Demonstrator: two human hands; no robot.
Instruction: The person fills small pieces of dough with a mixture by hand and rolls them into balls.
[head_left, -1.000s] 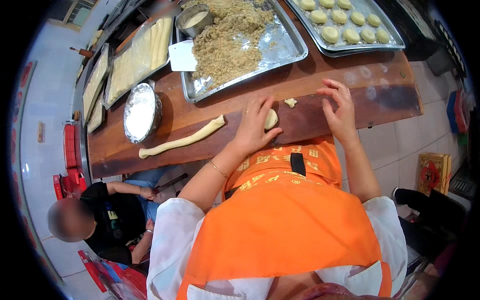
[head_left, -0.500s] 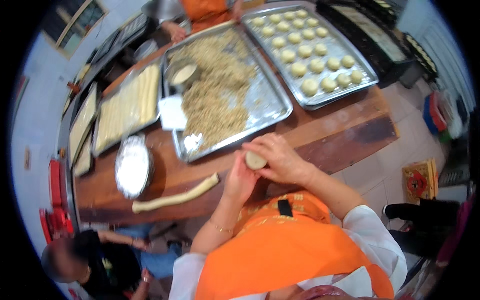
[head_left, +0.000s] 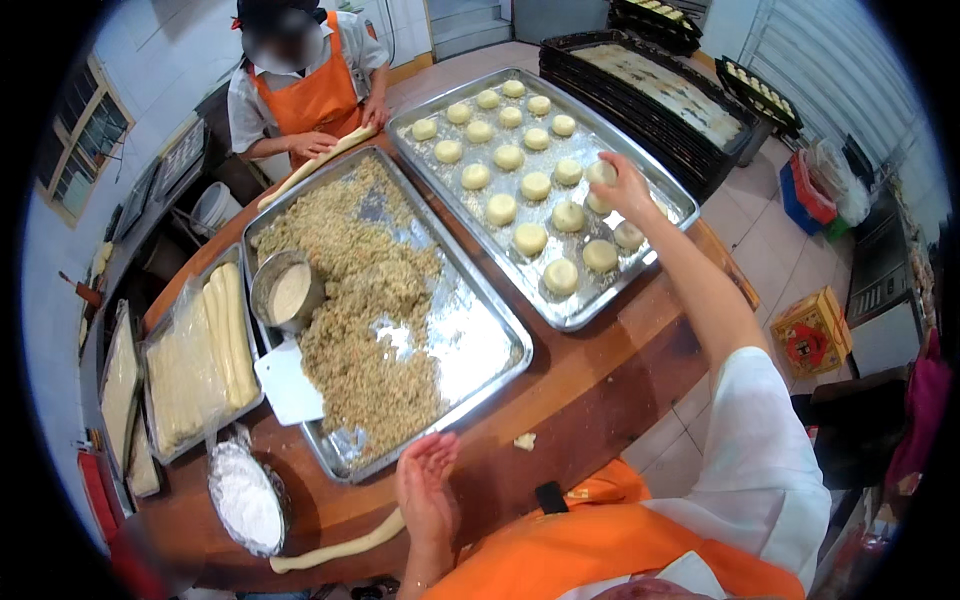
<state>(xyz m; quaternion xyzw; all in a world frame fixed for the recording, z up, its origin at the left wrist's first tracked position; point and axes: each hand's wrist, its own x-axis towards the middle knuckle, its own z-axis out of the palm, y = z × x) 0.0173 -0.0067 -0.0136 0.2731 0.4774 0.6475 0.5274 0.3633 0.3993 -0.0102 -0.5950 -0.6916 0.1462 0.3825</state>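
— We see our right hand (head_left: 627,190) move from our left hand (head_left: 428,490) to the tray (head_left: 572,312).
— Gripping?
— Fingers hold a ball (head_left: 599,173) there.
— Our left?
— Loosely open, near the rope (head_left: 342,550).

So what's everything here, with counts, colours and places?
Table: one, brown, centre.
Right tray: one, silver, far right.
Dough rounds: over twenty, yellowish, right tray.
Middle tray: one, silver, table's middle.
Crumbly mixture: one heap, tan, middle tray.
Small pan: one, silver, middle tray.
Scraper: one, white, middle tray's corner.
Dough strips: several, yellowish, table's left.
Powder bowl: one, silvery, near left.
Co-worker: one, orange apron, far side.
Dough ropes: two, yellowish, near edge and beside co-worker.
Dough scrap: one, yellowish, near side.
Stacked trays: several, black, beyond right tray.
Box: one, yellow and red, right.
Own apron: one, orange, bottom.
Own left fingers: one set, bare, beside near rope.
Own right fingers: one set, bare, at a round.
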